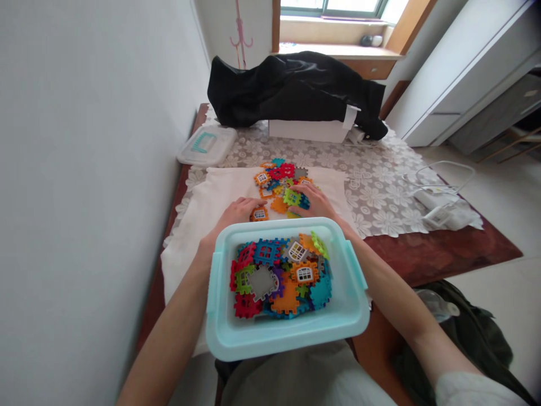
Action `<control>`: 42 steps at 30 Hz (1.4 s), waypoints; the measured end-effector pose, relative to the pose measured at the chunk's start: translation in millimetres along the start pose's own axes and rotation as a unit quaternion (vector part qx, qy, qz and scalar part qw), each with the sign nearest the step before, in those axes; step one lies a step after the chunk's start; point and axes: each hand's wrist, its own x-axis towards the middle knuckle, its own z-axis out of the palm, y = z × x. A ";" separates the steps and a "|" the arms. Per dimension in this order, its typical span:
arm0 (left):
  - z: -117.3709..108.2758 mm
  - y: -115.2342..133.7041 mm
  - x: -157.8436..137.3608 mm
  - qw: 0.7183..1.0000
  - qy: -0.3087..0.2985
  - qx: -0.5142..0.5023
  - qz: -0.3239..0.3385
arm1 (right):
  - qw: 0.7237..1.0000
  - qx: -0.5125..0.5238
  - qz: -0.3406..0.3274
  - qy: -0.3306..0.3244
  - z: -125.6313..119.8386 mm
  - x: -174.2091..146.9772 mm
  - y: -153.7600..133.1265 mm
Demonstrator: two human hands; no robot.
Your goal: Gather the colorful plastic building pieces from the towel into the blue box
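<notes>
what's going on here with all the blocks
A person sits at a table with a light blue bin at its near edge, partly filled with colourful interlocking blocks. Beyond it, both hands are on a loose pile of the same blocks on a white cloth. The left hand rests by an orange block; the right hand covers blocks at the pile's near edge. The bin's lid lies further back.

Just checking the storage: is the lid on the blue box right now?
No, the blue box is open, and the lid lies apart by the wall.
</notes>
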 end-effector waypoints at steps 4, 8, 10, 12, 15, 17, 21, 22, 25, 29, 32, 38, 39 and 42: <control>0.9 -2.3 -3.9 0.999 0.017 -0.038 -0.023 | 1.000 -0.011 0.005 -0.007 -1.9 0.0 -2.3; 0.2 -2.8 -6.3 0.995 0.021 -0.087 -0.054 | 1.000 -0.006 0.013 -0.001 -1.9 -1.0 -6.0; -0.5 -2.8 -7.0 0.992 0.018 -0.109 -0.057 | 1.000 -0.004 0.022 -0.001 -1.5 -2.2 -8.2; -0.7 -2.3 -7.0 0.991 0.017 -0.118 -0.058 | 1.000 -0.001 0.027 -0.006 -1.4 -3.4 -10.4; 0.4 -1.0 -5.3 0.992 0.022 -0.112 -0.056 | 0.999 0.002 0.033 -0.010 -2.7 -4.3 -13.9; 2.0 -0.8 -3.3 0.994 0.025 -0.092 -0.050 | 0.999 0.009 0.033 -0.012 -4.2 -4.4 -16.6; 6.2 -4.3 -0.2 0.998 0.021 -0.060 -0.027 | 0.999 0.024 0.037 -0.020 -7.5 -5.5 -22.3; 7.2 -5.7 0.1 0.998 0.020 -0.060 -0.024 | 0.999 0.024 0.039 -0.021 -7.9 -5.8 -23.2; 9.4 -9.6 0.3 0.997 0.024 -0.073 -0.009 | 0.999 0.021 0.048 -0.016 -7.8 -6.0 -23.7; 9.1 -10.8 0.7 0.996 0.025 -0.089 0.012 | 0.998 0.018 0.056 0.009 -4.5 -3.9 -18.6; 6.1 -7.5 0.6 0.996 0.020 -0.090 0.018 | 0.998 0.018 0.064 0.020 -1.4 -2.3 -13.5; -5.0 3.1 -1.9 0.999 0.029 -0.034 -0.011 | 0.996 0.019 0.083 0.025 1.2 -2.6 -11.0; -6.8 4.1 -2.2 0.999 0.028 -0.020 -0.017 | 0.996 0.021 0.082 0.026 1.2 -2.5 -11.3; -11.5 6.9 -2.8 0.999 0.012 0.006 -0.032 | 0.996 0.028 0.073 0.030 1.7 -1.4 -10.5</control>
